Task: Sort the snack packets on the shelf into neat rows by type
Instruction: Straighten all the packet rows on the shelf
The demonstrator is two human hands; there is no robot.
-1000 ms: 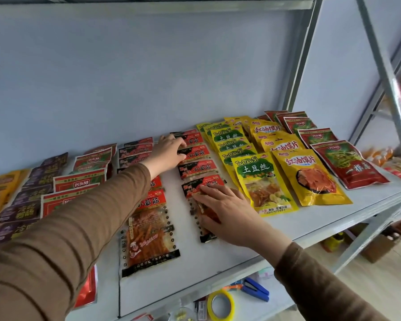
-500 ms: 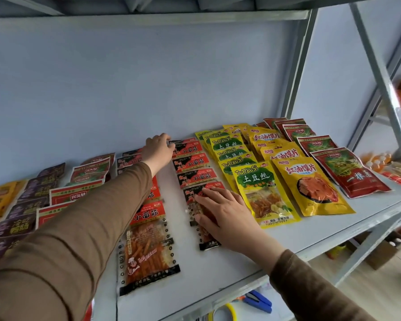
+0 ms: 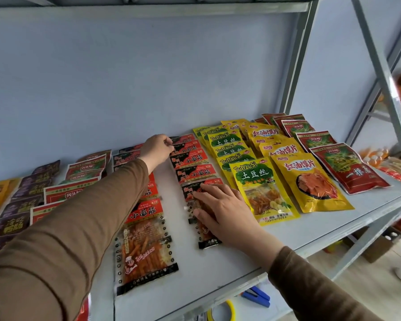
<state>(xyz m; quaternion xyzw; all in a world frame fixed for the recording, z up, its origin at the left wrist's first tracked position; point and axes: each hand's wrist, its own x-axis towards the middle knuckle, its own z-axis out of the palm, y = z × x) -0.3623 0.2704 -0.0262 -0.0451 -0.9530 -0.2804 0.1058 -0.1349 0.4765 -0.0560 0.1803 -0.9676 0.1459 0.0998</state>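
At the far left of the shelf lay a row of dark purple packets, then a row of red-and-green packets, each overlapping the one behind it. Next came a row of red-topped clear packets, its front packet lying flat near the shelf edge. The left hand reached over that row to the back, its fingers curled and pinching the corner of a rear packet in the neighbouring row of the same kind. The right hand lay with fingers spread flat, pressing on the front packet of that second row, gripping nothing. To the right stood a yellow-and-green row, a yellow row and a dark red row by the post, all already tidy.

The step in hand seemed to be straightening the second red-topped row. The next move probably called for squaring the pinched rear packet with the ones in front while the flat hand held the row steady.
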